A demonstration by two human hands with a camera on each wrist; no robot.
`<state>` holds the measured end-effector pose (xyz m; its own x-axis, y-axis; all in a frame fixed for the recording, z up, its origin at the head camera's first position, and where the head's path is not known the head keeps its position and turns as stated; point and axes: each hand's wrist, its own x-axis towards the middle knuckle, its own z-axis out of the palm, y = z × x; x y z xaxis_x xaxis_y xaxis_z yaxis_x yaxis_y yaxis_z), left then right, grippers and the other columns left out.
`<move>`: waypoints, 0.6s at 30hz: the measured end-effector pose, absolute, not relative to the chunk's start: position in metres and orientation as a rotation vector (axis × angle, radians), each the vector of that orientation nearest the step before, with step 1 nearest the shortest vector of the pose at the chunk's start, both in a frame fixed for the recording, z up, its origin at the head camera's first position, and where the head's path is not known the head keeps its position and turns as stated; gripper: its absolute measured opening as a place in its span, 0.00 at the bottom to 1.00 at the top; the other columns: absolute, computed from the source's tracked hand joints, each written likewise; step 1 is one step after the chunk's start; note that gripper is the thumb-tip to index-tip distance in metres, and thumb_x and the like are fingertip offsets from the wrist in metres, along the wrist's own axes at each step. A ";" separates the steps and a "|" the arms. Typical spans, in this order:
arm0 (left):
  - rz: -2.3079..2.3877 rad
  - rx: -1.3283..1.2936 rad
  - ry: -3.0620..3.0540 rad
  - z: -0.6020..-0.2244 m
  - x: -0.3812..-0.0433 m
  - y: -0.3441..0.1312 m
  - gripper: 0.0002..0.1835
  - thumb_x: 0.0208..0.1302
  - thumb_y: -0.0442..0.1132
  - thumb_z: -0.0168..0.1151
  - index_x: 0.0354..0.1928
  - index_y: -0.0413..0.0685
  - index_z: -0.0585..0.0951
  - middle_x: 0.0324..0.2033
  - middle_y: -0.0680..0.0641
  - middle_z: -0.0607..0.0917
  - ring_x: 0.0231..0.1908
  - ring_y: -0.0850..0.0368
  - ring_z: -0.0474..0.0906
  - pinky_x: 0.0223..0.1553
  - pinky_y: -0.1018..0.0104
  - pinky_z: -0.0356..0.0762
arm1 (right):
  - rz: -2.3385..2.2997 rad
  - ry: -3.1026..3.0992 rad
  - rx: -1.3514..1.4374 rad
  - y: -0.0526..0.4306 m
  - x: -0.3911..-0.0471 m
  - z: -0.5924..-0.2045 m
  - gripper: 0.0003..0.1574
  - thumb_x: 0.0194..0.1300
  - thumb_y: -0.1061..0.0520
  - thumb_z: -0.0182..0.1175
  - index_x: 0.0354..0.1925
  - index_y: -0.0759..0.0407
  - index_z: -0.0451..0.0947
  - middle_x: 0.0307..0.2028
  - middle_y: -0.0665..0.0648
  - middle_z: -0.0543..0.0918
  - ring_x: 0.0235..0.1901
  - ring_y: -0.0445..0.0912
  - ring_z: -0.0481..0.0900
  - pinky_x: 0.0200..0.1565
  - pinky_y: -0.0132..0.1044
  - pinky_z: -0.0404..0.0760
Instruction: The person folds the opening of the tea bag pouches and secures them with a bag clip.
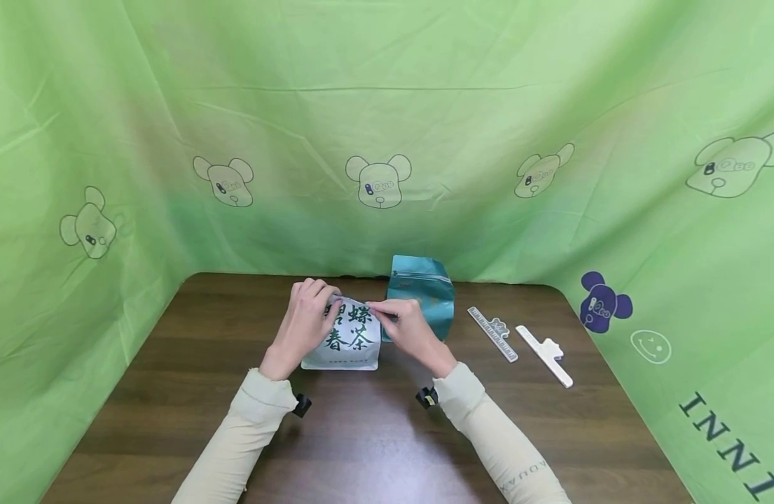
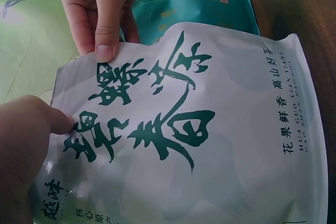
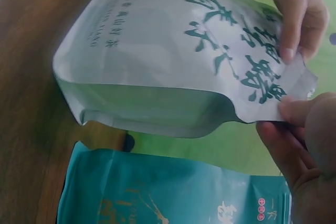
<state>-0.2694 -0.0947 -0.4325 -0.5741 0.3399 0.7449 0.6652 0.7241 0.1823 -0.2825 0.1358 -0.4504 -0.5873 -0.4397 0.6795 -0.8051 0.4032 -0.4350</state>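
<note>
A white tea bag [image 1: 349, 343] with large green characters stands upright on the wooden table. My left hand [image 1: 307, 318] grips its top edge at the left, thumb on the printed front and fingers behind. At the top right corner my right hand [image 1: 412, 329] pinches the bag between thumb and fingers. The right wrist view shows both thumbs pressed on the front of the white bag [image 3: 157, 40] near its top, and its gusseted side facing that camera. Just behind the right hand stands a teal tea bag [image 1: 424, 287], with a strip across its top.
To the right on the table [image 1: 374, 448] lie two white sealing clips, one ridged clip [image 1: 492, 334] and one smooth clip [image 1: 546, 355]. A green cloth [image 1: 380, 105] with bear drawings hangs around the table's back and sides.
</note>
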 end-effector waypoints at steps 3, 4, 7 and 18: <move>-0.605 -0.757 -2.211 -0.434 -0.270 -0.094 0.03 0.62 0.30 0.66 0.38 0.41 0.84 0.33 0.46 0.83 0.38 0.47 0.75 0.45 0.53 0.68 | 0.981 -2.150 1.079 0.134 -0.280 -0.453 0.14 0.59 0.74 0.68 0.45 0.67 0.88 0.40 0.63 0.90 0.37 0.52 0.90 0.41 0.38 0.86; -0.608 -0.757 -2.209 -0.434 -0.270 -0.094 0.03 0.62 0.30 0.65 0.38 0.41 0.84 0.33 0.46 0.83 0.37 0.47 0.75 0.45 0.52 0.68 | 0.953 -2.131 1.084 0.134 -0.279 -0.454 0.15 0.58 0.74 0.68 0.45 0.68 0.88 0.39 0.63 0.90 0.37 0.52 0.90 0.41 0.38 0.86; -0.628 -0.754 -2.209 -0.435 -0.271 -0.094 0.04 0.62 0.32 0.62 0.36 0.41 0.84 0.32 0.46 0.83 0.37 0.47 0.75 0.45 0.53 0.68 | 0.850 -2.078 1.095 0.132 -0.275 -0.457 0.17 0.55 0.75 0.70 0.45 0.68 0.88 0.38 0.62 0.90 0.36 0.51 0.89 0.40 0.39 0.86; -0.718 -0.728 -2.191 -0.436 -0.271 -0.090 0.11 0.69 0.44 0.64 0.32 0.45 0.83 0.28 0.49 0.81 0.35 0.50 0.74 0.45 0.53 0.67 | 0.652 -2.055 1.079 0.128 -0.265 -0.463 0.20 0.55 0.73 0.71 0.48 0.66 0.87 0.36 0.59 0.90 0.35 0.49 0.87 0.39 0.37 0.85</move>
<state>-0.2715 -0.0895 -0.4357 -0.5909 0.2807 0.7564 0.6737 0.6874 0.2712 -0.2651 0.1278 -0.4633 -0.3956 -0.4850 0.7799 -0.8460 0.5229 -0.1040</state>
